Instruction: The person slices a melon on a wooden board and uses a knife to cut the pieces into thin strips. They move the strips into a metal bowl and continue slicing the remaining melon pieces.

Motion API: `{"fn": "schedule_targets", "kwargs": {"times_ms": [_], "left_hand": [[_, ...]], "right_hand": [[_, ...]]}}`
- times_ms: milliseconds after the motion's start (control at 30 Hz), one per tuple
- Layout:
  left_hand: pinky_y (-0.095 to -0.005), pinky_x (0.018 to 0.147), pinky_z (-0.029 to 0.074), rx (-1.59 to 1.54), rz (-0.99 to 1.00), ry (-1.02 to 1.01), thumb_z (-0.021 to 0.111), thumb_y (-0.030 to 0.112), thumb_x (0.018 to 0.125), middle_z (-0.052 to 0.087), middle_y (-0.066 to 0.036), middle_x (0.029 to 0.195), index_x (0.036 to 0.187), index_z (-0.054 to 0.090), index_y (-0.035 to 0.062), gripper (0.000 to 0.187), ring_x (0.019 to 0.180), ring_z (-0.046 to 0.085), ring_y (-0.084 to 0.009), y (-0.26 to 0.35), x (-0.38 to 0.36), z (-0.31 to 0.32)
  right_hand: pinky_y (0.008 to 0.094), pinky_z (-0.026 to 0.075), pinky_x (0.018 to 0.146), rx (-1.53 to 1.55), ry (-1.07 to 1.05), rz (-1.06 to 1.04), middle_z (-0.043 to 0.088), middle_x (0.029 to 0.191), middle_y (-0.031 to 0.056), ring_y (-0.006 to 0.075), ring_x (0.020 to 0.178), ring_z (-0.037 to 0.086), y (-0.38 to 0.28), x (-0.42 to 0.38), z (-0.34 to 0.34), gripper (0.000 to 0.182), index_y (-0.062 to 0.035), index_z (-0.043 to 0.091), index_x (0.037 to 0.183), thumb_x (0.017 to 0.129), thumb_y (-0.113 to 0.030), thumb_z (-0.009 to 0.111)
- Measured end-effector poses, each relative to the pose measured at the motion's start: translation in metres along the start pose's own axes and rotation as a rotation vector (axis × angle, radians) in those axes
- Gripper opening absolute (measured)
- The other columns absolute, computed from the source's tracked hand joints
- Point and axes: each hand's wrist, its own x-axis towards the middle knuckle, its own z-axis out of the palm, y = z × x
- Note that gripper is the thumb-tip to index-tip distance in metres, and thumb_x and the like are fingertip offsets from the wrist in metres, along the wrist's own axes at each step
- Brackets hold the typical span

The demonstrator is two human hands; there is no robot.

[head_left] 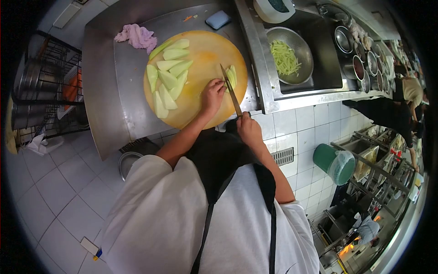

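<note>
My right hand (249,129) grips the handle of a long kitchen knife (232,92) by the near right edge of a round yellow cutting board (196,106). The blade points away from me, just right of the curled fingers of my left hand (213,95). Those fingers press on a pale green vegetable piece, mostly hidden under them. Thin vegetable slices (232,76) lie against the blade's right side. Several larger peeled vegetable wedges (168,79) are spread over the left half of the board.
A pink cloth (137,37) and a blue sponge (217,20) lie on the steel counter (132,86). To the right, a metal colander (303,55) with cut green strips sits in the sink (326,68). A wire rack (45,86) stands left; other people are at far right.
</note>
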Motion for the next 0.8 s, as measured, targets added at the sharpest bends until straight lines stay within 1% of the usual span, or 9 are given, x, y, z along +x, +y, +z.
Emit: {"fn": "schedule_targets", "kwargs": {"times_ms": [167,267,367,433,633,733,800], "left_hand": [[-0.0374,0.086,0.056,-0.011,-0.004,0.003,0.074,0.006,0.087,0.07,-0.015,0.114,0.107,0.074,-0.003,0.022,0.099,0.07,-0.032,0.0,0.0,0.0],[-0.0378,0.086,0.056,0.0,0.011,0.003,0.074,0.005,0.087,0.071,-0.015,0.114,0.107,0.074,-0.0031,0.022,0.099,0.07,-0.0322,0.003,0.0,-0.002],[-0.0381,0.086,0.056,0.004,0.011,0.014,0.073,0.005,0.086,0.071,-0.014,0.113,0.106,0.074,-0.0031,0.021,0.099,0.07,-0.0322,-0.004,-0.001,0.001],[-0.0383,0.086,0.056,0.002,-0.018,0.018,0.073,0.005,0.086,0.071,-0.014,0.113,0.106,0.074,-0.003,0.021,0.099,0.07,-0.0321,-0.006,0.0,0.002],[-0.0382,0.084,0.056,0.025,0.012,0.025,0.073,0.004,0.086,0.071,-0.013,0.112,0.105,0.074,-0.0023,0.02,0.096,0.07,-0.0319,-0.005,0.002,-0.001],[-0.0382,0.082,0.056,0.015,-0.063,0.053,0.074,0.005,0.086,0.071,-0.013,0.108,0.103,0.074,-0.0019,0.018,0.095,0.071,-0.0318,-0.001,-0.001,0.0],[-0.0375,0.081,0.057,0.055,-0.031,0.047,0.074,0.004,0.086,0.07,-0.013,0.107,0.104,0.074,-0.0022,0.019,0.094,0.071,-0.0309,-0.004,-0.001,0.0]], "right_hand": [[0.0577,0.055,0.065,0.0,-0.009,-0.018,0.067,0.076,0.0297,0.0477,0.071,0.069,0.0,0.002,0.004,0.019,0.0021,0.053,0.094,0.096,-0.017,0.055],[0.0574,0.055,0.064,-0.057,-0.028,0.026,0.068,0.075,0.0295,0.0474,0.07,0.069,-0.004,0.005,0.005,0.02,0.0025,0.052,0.094,0.096,-0.017,0.055],[0.057,0.055,0.064,-0.007,-0.007,-0.049,0.068,0.074,0.0288,0.0468,0.07,0.069,0.001,0.009,0.012,0.02,0.0029,0.052,0.095,0.096,-0.017,0.056],[0.0568,0.055,0.064,-0.026,-0.047,-0.036,0.068,0.074,0.0286,0.0467,0.07,0.069,-0.002,0.012,0.012,0.02,0.0031,0.052,0.095,0.096,-0.017,0.056],[0.0558,0.056,0.065,-0.052,-0.054,-0.027,0.068,0.075,0.0285,0.0463,0.071,0.07,-0.004,0.013,0.014,0.02,0.0032,0.052,0.096,0.096,-0.017,0.056],[0.0562,0.056,0.066,-0.067,-0.08,-0.011,0.068,0.075,0.0288,0.0465,0.071,0.07,-0.004,0.016,0.016,0.021,0.0031,0.053,0.096,0.096,-0.017,0.055],[0.057,0.055,0.066,-0.066,-0.085,-0.012,0.068,0.075,0.0291,0.0473,0.071,0.069,-0.003,0.021,0.015,0.021,0.0028,0.053,0.097,0.097,-0.018,0.055]]}}
